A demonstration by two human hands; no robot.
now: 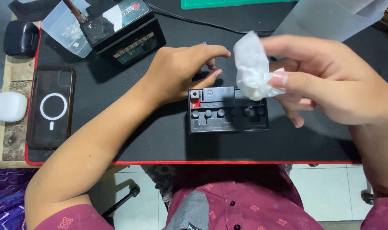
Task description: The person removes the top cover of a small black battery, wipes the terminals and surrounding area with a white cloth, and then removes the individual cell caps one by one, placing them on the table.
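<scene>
Black desk mat (160,145) with red edge, phone (50,107) lying near left edge. Small black battery (228,110) sitting mid-mat, near front edge. Your left hand (181,72) bracing battery's back corner, steadying it. Your right hand (326,81) pinching crumpled white tissue (252,68) over battery top, ready for wiping.

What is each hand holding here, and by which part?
The right hand pinches a crumpled white tissue at its lower end, between thumb and fingers. The left hand grips the far edge of the small black battery.
</scene>
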